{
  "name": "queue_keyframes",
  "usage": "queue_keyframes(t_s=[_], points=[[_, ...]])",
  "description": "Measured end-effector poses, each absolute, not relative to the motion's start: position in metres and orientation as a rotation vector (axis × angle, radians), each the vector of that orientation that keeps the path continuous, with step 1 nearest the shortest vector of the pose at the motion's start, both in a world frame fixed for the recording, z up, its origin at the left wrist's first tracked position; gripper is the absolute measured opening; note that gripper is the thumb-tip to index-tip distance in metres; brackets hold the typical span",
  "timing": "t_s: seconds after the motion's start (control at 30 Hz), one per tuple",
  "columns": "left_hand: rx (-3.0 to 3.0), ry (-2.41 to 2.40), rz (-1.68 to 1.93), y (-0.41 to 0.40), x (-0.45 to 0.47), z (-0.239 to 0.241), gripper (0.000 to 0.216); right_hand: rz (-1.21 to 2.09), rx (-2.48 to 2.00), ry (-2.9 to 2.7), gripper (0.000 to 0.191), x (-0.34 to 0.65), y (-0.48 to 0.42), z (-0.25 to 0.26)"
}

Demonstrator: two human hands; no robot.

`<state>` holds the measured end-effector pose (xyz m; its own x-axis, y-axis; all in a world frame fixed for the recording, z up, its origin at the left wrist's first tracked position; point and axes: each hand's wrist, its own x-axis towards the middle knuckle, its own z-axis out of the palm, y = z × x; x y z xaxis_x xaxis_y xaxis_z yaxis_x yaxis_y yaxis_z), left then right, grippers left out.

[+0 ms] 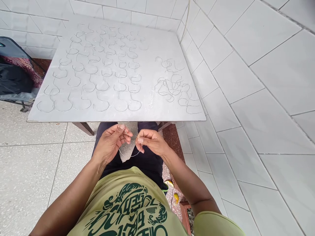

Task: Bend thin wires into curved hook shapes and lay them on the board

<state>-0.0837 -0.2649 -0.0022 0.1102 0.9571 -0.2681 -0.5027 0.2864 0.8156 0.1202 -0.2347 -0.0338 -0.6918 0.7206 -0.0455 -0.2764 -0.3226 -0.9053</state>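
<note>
A white table (163, 41) beside a chair (18, 96) bears bent wires (135, 110); both hands (109, 142) pinch a curved wire (134, 156).

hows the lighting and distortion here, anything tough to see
Head view: bright, even light, no hard shadows on the table; head view: right-hand wall tiles look stretched and slanted; head view: far wires look faint, while left hand and right hand look fairly clear.

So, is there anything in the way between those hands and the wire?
Nothing visible: the left hand and right hand both pinch the thin wire, which curves below their fingers. The table lies just beyond them.
</note>
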Motion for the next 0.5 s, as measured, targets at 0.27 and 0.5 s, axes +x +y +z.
queue_keyframes(t_s=[0.27,0.5], points=[[0.608,0.854,1.104,-0.265,-0.088,-0.006,0.026,2.107,-0.559,-1.288,0.028,0.122,-0.233,-0.036],[0.614,0.843,1.16,-0.268,-0.093,-0.016,0.018,2.11,-0.592,-1.192,0.029,0.117,-0.235,-0.036]])
